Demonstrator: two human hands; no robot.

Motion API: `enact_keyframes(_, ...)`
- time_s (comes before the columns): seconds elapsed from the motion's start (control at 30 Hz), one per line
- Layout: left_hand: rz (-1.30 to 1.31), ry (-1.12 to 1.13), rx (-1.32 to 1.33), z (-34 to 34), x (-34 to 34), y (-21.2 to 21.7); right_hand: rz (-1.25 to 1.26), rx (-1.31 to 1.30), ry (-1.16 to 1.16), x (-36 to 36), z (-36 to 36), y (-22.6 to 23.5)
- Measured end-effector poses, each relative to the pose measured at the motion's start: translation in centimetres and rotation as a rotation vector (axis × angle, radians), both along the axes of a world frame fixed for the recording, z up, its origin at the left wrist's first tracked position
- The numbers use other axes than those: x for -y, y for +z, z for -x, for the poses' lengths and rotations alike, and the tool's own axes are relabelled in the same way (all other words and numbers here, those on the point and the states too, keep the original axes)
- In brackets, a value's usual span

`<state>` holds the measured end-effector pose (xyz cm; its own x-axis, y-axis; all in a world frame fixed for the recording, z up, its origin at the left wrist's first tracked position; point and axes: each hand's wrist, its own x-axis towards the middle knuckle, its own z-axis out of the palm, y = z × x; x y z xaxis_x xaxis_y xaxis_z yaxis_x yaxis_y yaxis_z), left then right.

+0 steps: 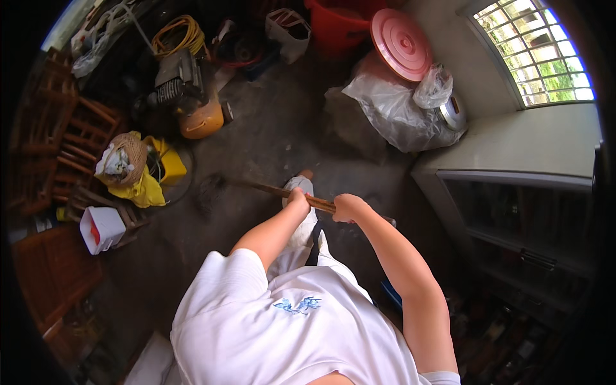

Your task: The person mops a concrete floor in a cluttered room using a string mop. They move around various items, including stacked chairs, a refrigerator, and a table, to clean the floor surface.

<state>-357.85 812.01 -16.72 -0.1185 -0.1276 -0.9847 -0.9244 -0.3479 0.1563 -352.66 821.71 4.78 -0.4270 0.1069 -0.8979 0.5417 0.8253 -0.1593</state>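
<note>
Both my hands are closed around the wooden handle of a long mop or broom, held aslant in front of my waist. Its dark, bushy head rests on the floor to the left; I cannot tell strands from bristles. My left hand grips the handle nearer the head. Farther up, to the right, my right hand is wrapped around it. The handle's end pokes out past my right hand. Below the handle shows one of my feet.
At left are wooden chairs, a yellow bucket and a white bin. An orange-and-black machine stands farther off. Plastic-wrapped goods with a pink lid sit far right, a glass-front cabinet at right.
</note>
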Motion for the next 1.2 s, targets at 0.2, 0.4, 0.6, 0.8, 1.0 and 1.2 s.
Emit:
enact_keyframes(0.2, -0.037, -0.074, 0.103, 4.5, -13.2, 2.7, -0.093, 0.12, -0.087, -11.5, 5.2, 3.4)
enact_keyframes(0.4, -0.083, -0.271, 0.123, 7.2, -23.4, 4.5, -0.161, 0.124, -0.293, -19.4, 6.4, 4.7)
enact_keyframes(0.6, -0.104, -0.45, 0.066, 8.1, -32.0, 4.3, -0.105, 0.122, -0.615, -25.5, 6.0, 4.0)
enact_keyframes(0.8, -0.146, -0.616, 0.0, 9.9, -37.4, 2.4, -0.075, 0.072, -0.829, -28.0, 6.9, 2.8)
enact_keyframes(1.0, -0.089, -0.83, -0.08, 10.7, -38.9, 2.3, -0.031, 0.016, -1.073, -27.2, 6.5, 1.0)
enact_keyframes(1.2, -0.244, -1.074, -0.139, 10.2, -35.8, 1.8, -0.018, 0.06, -1.015, -25.2, 5.9, 1.6)
